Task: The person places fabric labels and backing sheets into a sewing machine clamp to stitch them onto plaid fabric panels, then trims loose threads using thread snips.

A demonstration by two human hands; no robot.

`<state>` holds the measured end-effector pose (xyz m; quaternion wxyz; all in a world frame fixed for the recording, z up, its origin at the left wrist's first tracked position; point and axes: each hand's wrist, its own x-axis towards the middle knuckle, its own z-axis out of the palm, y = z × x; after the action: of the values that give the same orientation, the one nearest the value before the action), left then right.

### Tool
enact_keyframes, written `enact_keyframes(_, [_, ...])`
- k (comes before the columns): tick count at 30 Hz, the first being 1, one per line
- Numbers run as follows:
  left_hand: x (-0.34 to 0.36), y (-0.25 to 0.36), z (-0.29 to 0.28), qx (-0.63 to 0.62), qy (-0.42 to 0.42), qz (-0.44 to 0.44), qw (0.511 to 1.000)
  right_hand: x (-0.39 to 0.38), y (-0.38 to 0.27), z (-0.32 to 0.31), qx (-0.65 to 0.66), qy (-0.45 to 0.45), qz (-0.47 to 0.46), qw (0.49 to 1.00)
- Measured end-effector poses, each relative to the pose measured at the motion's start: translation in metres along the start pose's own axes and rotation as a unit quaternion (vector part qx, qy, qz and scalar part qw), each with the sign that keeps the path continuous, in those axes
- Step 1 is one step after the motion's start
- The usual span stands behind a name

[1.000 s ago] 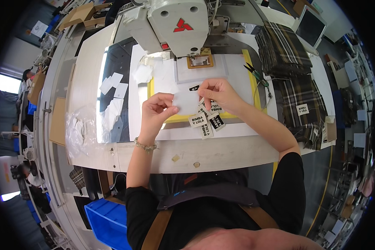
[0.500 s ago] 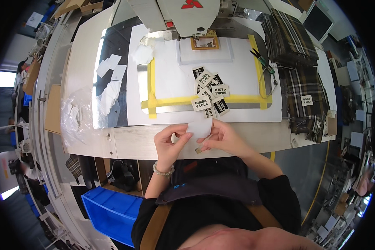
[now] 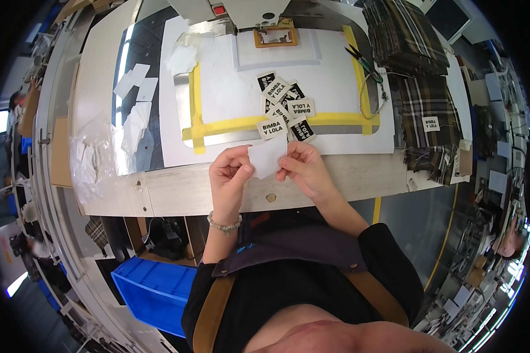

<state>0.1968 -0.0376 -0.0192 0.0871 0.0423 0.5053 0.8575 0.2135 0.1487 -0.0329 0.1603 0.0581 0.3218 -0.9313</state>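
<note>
A small white square piece (image 3: 266,159), blank on the side I see, is stretched between my two hands at the table's front edge. My left hand (image 3: 229,170) pinches its left edge between thumb and fingers. The thumb and fingers of my right hand (image 3: 302,169) are closed on its right edge. Whether it is paper or fabric, I cannot make out. Just beyond it lies a loose heap of black and cream printed labels (image 3: 284,109), overlapping on a white sheet (image 3: 227,88) framed with yellow tape (image 3: 229,125).
A sewing machine head (image 3: 229,9) with an orange clamp frame (image 3: 275,36) stands behind. At right are folded plaid cloths (image 3: 406,38) and green-handled snips (image 3: 359,59). Loose white pieces (image 3: 136,126) and a clear plastic bag (image 3: 91,159) lie left. A blue crate (image 3: 159,288) sits below.
The view has shifted, with the table scene lower before and higher now. The white piece has been spread flatter, and my right fingers have moved up to its right edge.
</note>
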Motion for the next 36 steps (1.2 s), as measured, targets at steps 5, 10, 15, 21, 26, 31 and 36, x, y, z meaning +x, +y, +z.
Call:
enact_keyframes(5, [0.001,0.001,0.009,-0.017,0.004,-0.034,0.999,-0.002,0.001,-0.004,-0.018,-0.001,0.008,1.000])
enact_keyframes(10, [-0.003,0.005,0.008,0.130,0.001,0.038,0.991,-0.009,-0.004,0.009,-0.215,0.026,-0.036,0.976])
enact_keyframes(15, [-0.007,0.004,0.005,0.284,-0.003,0.124,0.951,-0.019,-0.016,0.019,-0.304,0.058,-0.061,0.949])
enact_keyframes(21, [0.000,0.010,0.008,0.327,0.005,0.154,0.932,-0.021,-0.021,0.022,-0.430,0.072,-0.112,0.893])
enact_keyframes(26, [0.044,0.047,-0.006,0.274,0.029,0.162,0.948,-0.022,-0.027,0.009,-0.432,0.088,-0.158,0.884])
enact_keyframes(31, [0.097,0.068,-0.038,0.247,0.046,0.055,0.967,-0.029,-0.035,0.016,-0.443,0.063,-0.157,0.880])
enact_keyframes(36, [0.096,0.061,-0.014,0.593,-0.005,0.283,0.754,-0.036,-0.041,0.024,-0.392,0.072,-0.126,0.909])
